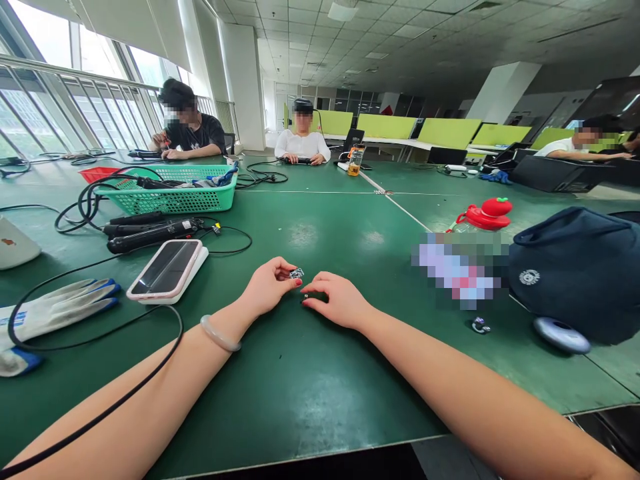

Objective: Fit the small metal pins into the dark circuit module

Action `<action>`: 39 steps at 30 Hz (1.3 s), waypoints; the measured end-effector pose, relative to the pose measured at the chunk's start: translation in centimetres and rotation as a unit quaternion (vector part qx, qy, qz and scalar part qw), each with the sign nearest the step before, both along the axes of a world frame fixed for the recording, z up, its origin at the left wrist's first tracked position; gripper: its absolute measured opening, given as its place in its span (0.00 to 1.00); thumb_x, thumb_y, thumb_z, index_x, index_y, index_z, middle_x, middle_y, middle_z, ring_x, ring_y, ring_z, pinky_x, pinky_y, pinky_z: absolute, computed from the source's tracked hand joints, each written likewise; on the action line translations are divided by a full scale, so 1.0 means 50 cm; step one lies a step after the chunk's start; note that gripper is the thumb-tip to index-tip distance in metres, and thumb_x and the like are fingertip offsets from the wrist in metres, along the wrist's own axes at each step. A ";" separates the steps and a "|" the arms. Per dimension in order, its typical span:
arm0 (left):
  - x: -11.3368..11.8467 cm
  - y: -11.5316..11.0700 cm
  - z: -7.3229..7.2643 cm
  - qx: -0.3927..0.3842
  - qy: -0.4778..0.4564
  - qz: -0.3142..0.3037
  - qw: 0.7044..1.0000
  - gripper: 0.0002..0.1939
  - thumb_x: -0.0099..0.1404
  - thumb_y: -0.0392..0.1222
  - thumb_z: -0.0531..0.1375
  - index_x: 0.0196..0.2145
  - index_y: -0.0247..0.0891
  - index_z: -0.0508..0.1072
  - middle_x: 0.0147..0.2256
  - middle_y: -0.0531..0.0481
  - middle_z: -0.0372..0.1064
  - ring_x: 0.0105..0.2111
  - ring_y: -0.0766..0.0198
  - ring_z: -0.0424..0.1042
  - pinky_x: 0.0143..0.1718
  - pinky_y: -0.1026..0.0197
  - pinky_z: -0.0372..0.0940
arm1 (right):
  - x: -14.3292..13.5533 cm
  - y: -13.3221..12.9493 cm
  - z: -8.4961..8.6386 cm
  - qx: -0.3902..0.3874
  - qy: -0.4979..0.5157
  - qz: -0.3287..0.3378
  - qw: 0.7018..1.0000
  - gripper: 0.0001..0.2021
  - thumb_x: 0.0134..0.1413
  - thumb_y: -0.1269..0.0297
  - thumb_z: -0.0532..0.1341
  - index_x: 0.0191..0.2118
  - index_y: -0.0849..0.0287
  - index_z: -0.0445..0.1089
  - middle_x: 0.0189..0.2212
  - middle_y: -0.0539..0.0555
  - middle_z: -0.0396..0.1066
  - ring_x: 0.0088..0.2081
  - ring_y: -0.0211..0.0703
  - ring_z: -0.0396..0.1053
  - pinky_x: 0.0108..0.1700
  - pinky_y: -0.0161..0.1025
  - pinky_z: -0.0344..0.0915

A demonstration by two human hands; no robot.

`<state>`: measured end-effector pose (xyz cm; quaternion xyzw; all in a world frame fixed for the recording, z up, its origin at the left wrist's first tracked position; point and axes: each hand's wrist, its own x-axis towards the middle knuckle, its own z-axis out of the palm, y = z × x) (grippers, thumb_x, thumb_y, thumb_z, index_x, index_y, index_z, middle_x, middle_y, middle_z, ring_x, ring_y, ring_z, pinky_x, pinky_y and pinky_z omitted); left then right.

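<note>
My left hand pinches a small dark piece with white markings between thumb and fingers, just above the green table. Its exact kind is too small to make out. Close beside it, my right hand has thumb and forefinger closed round a tiny black piece with a light spot, low over the tabletop. The two hands are a small gap apart. A pale bangle circles my left wrist.
Left lie a phone, work gloves, black cabled devices and a green basket. Right stand a red-lidded bottle, a dark bag and a rounded case. A cable crosses my left forearm. Several people sit farther off.
</note>
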<state>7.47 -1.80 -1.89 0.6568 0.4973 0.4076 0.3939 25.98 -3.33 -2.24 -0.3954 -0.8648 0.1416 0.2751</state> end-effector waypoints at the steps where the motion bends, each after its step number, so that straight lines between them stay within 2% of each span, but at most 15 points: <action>1: 0.000 0.000 -0.001 -0.002 0.000 -0.001 1.000 0.13 0.49 0.41 0.64 0.32 0.36 0.66 0.31 0.50 0.71 0.31 0.65 0.69 0.37 0.59 0.64 | -0.003 -0.001 -0.002 0.010 -0.013 0.011 1.000 0.08 0.51 0.62 0.62 0.38 0.55 0.74 0.34 0.51 0.69 0.35 0.37 0.66 0.39 0.36 0.62; 7: 0.003 -0.004 0.002 -0.008 0.002 -0.006 1.000 0.13 0.48 0.41 0.64 0.31 0.37 0.66 0.30 0.51 0.70 0.30 0.65 0.68 0.36 0.58 0.64 | -0.014 -0.004 -0.001 0.045 -0.058 0.029 0.997 0.05 0.53 0.68 0.60 0.30 0.58 0.74 0.31 0.53 0.69 0.36 0.40 0.66 0.41 0.39 0.63; 12: 0.003 -0.004 0.002 -0.001 0.010 -0.007 1.000 0.13 0.48 0.41 0.65 0.30 0.37 0.66 0.29 0.52 0.70 0.29 0.66 0.68 0.35 0.60 0.64 | -0.002 -0.001 0.005 0.024 -0.038 0.019 0.999 0.04 0.52 0.66 0.61 0.31 0.58 0.73 0.33 0.52 0.69 0.37 0.38 0.66 0.42 0.38 0.63; 18: 0.001 -0.003 -0.001 -0.002 0.007 -0.016 1.000 0.13 0.48 0.41 0.65 0.31 0.37 0.67 0.29 0.52 0.70 0.29 0.65 0.68 0.34 0.60 0.64 | -0.001 -0.006 0.010 0.001 -0.058 0.020 0.998 0.03 0.51 0.68 0.61 0.29 0.58 0.72 0.31 0.51 0.69 0.35 0.38 0.66 0.39 0.38 0.62; 26: 0.006 -0.015 0.011 -0.005 0.021 -0.046 0.999 0.15 0.48 0.45 0.65 0.30 0.37 0.67 0.26 0.53 0.69 0.27 0.66 0.67 0.32 0.61 0.63 | 0.003 0.000 0.010 0.033 0.066 -0.070 0.995 0.03 0.52 0.68 0.60 0.30 0.58 0.71 0.32 0.51 0.67 0.31 0.35 0.64 0.35 0.35 0.62; 39: 0.010 -0.025 0.021 0.021 0.076 -0.029 0.996 0.16 0.46 0.47 0.66 0.28 0.37 0.67 0.23 0.56 0.66 0.24 0.68 0.63 0.28 0.63 0.59 | 0.002 -0.002 0.010 0.021 0.089 -0.093 0.991 0.04 0.52 0.65 0.59 0.29 0.57 0.70 0.32 0.50 0.67 0.30 0.35 0.63 0.35 0.34 0.61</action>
